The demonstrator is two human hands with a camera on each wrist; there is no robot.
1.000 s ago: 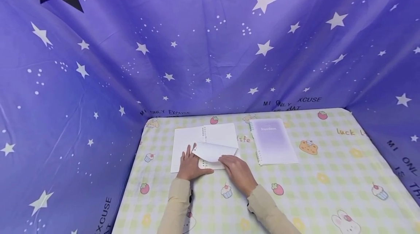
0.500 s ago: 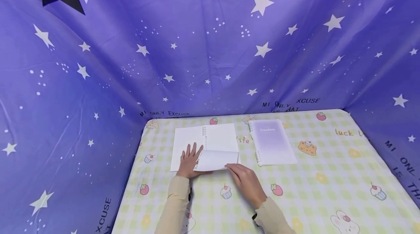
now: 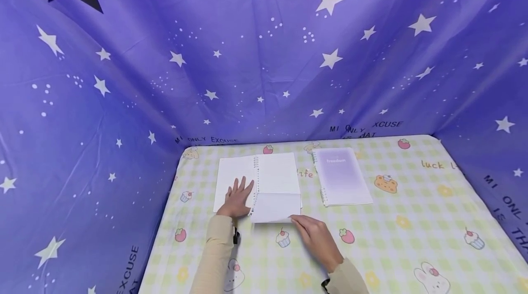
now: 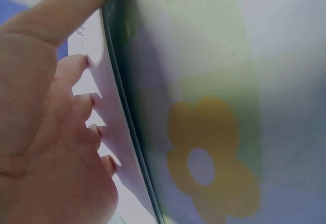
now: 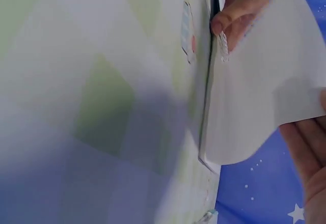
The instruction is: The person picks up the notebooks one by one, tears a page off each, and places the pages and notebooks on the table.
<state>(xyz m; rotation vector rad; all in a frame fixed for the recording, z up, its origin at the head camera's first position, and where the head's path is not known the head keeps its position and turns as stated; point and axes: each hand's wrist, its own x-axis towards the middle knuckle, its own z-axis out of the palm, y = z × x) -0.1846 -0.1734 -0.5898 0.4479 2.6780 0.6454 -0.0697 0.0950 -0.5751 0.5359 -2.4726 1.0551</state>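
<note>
A spiral notebook lies open with blank white pages. Over the near part of its right page is a sheet of paper, with a row of punched holes along its left edge. My right hand pinches the sheet's near right corner. In the right wrist view the sheet bends up from the notebook toward those fingers. My left hand rests on the left page, fingers spread and straight. In the left wrist view, fingertips of the left hand press on the page beside the notebook's edge.
To the right lies a closed purple spiral notebook marked "freedom". A checked tablecloth with cupcake, strawberry and bear prints covers the table. Purple curtains with stars hang behind and at both sides.
The sheet has come toward the table's near side, uncovering more of the right page and rings. My right hand moved nearer with it, and my left hand shifted slightly left.
</note>
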